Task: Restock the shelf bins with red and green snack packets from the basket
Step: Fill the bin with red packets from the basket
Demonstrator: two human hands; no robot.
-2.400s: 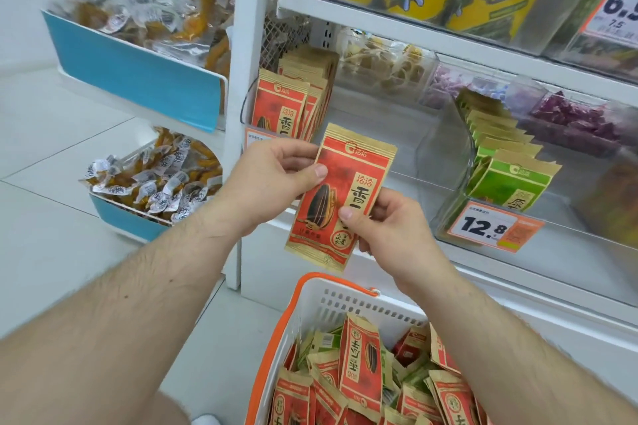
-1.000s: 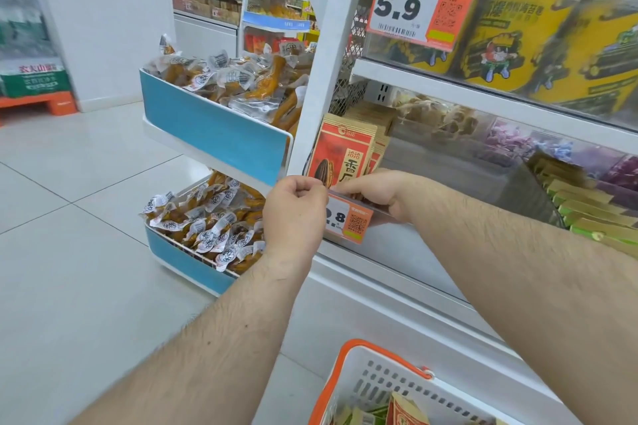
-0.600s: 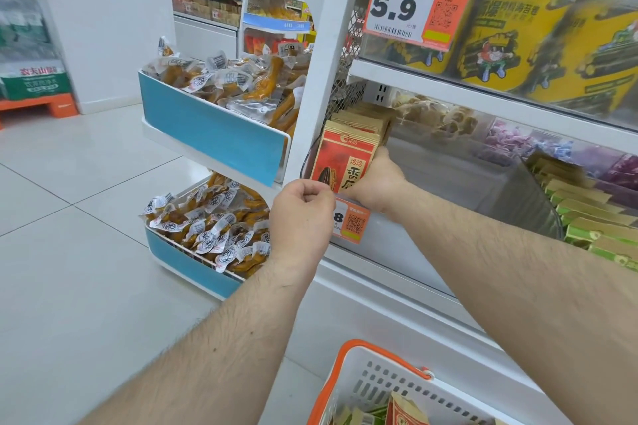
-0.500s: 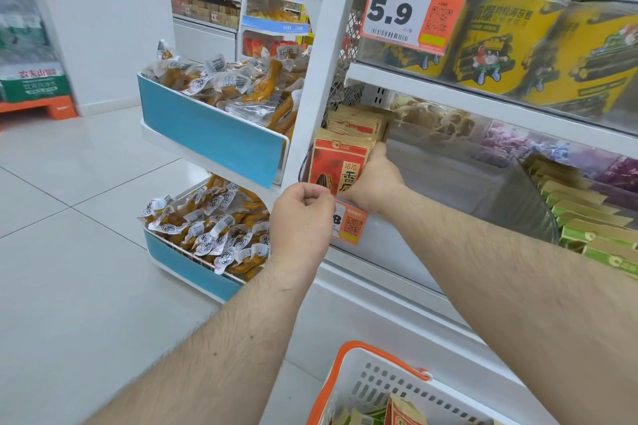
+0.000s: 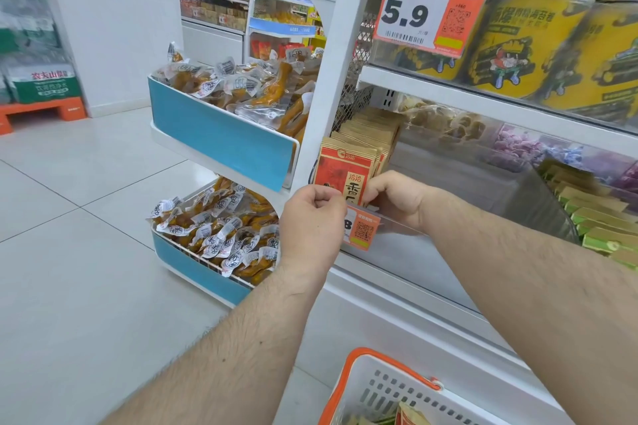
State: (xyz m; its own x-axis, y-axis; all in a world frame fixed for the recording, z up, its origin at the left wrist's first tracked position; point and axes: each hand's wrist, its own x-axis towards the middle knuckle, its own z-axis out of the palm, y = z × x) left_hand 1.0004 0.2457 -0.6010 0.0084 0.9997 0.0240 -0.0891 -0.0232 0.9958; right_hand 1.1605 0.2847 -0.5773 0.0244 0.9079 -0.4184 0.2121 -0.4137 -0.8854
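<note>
Our left hand [image 5: 312,217] is curled up at the front edge of the clear bin [image 5: 476,193], and we cannot tell if it holds anything. Our right hand [image 5: 397,198] has its fingers curled on the right side of the front red packet [image 5: 345,171], which stands up in the bin with more red packets right behind it. Green packets [image 5: 600,221] sit in a row far to the right. The orange and white basket [image 5: 383,390] is down near us, with a few packets showing inside
</note>
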